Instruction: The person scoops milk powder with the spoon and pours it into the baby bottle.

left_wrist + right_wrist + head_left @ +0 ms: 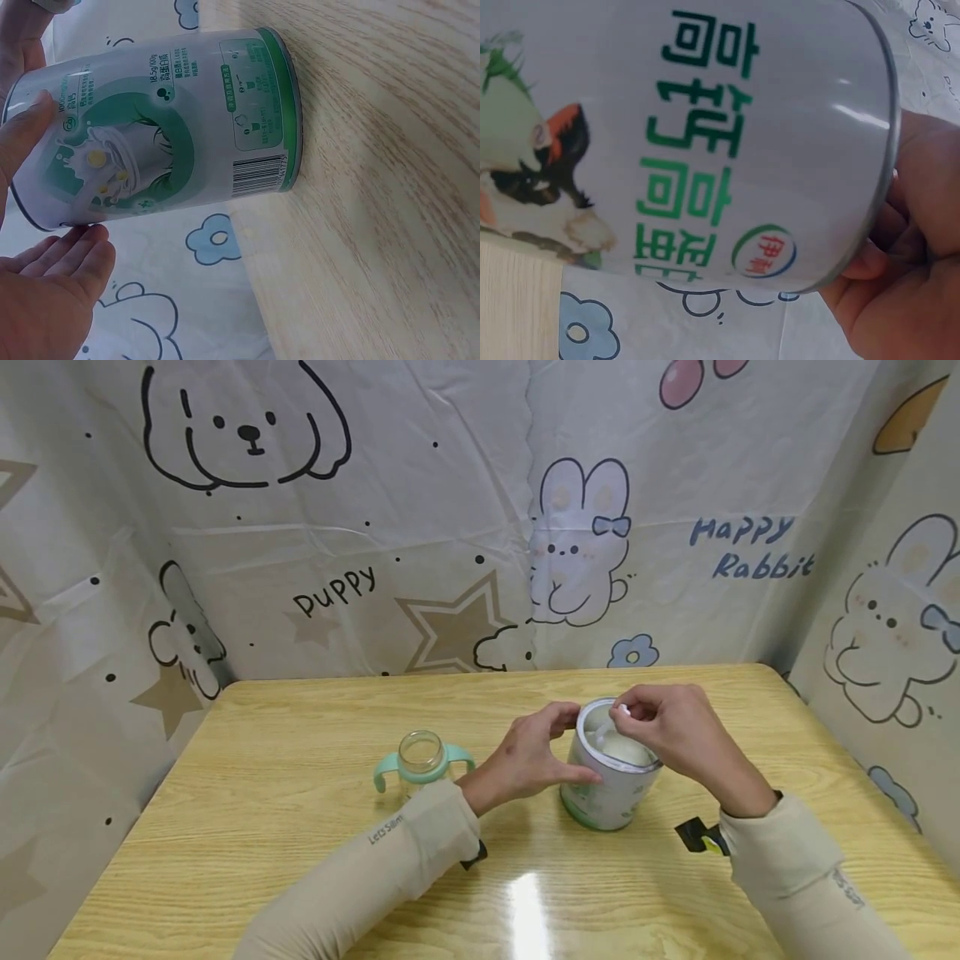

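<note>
An open milk powder can [603, 793], white with green print, stands on the table with pale powder [628, 750] inside. My left hand [527, 753] holds it from the left, thumb on the near side and fingers round the far side near the rim. In the left wrist view the can's printed side [172, 127] shows between thumb and fingers. Over the can's mouth, my right hand [675, 727] pinches the handle of a white scoop [602, 735], whose lower part reaches down into the can. From the right wrist the can wall [802, 135] hides the scoop.
A clear baby bottle [422, 758] with mint-green handles stands without a lid left of the can, partly behind my left sleeve [405, 852]. The wooden table [315, 718] ends at a printed cloth backdrop [450, 527]. Black straps hang below both wrists.
</note>
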Demonstrator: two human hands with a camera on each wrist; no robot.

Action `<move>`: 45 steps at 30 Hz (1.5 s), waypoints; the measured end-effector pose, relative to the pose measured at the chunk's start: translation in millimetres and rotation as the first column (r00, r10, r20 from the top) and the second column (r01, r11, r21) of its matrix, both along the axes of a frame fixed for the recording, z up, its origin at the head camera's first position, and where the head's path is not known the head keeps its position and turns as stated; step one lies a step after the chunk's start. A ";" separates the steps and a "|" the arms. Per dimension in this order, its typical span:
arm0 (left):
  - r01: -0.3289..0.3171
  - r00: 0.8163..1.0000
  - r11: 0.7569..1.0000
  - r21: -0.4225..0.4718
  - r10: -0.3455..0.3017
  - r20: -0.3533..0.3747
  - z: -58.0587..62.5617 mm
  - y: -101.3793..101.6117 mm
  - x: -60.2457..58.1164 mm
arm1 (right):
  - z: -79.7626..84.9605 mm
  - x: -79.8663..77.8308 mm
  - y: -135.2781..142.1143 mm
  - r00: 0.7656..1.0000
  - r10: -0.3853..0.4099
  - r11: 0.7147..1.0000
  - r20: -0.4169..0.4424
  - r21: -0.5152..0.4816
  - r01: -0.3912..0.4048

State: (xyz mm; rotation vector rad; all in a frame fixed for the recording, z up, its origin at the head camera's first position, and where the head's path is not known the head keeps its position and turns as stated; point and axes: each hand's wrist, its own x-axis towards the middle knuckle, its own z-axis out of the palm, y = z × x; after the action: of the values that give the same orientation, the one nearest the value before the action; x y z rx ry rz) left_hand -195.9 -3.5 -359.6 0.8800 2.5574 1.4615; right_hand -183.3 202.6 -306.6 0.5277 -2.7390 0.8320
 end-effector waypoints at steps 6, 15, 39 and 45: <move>0.001 1.000 1.000 0.025 -0.001 0.027 0.8 -0.4 1.4 | 1.8 0.4 4.1 0.994 0.079 0.997 0.075 -0.023 -0.078; 0.000 1.000 1.000 0.028 0.000 0.026 0.7 0.2 1.6 | 5.3 2.8 20.1 0.957 0.082 0.990 0.279 -0.130 -0.047; 0.012 1.000 1.000 0.023 -0.012 0.019 -1.7 0.3 1.0 | -20.7 -4.9 88.0 0.896 0.068 0.847 0.439 -0.500 0.181; 0.010 1.000 1.000 0.021 -0.010 0.008 -1.4 -0.7 0.8 | -22.6 -6.2 88.6 0.896 0.115 0.805 0.429 -0.569 0.170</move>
State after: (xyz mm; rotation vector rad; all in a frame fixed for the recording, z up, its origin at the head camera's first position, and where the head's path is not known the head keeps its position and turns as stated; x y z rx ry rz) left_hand -195.2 -4.2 -361.0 0.8870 2.5326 1.4886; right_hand -189.5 291.2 -329.3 0.1672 -2.5978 1.9194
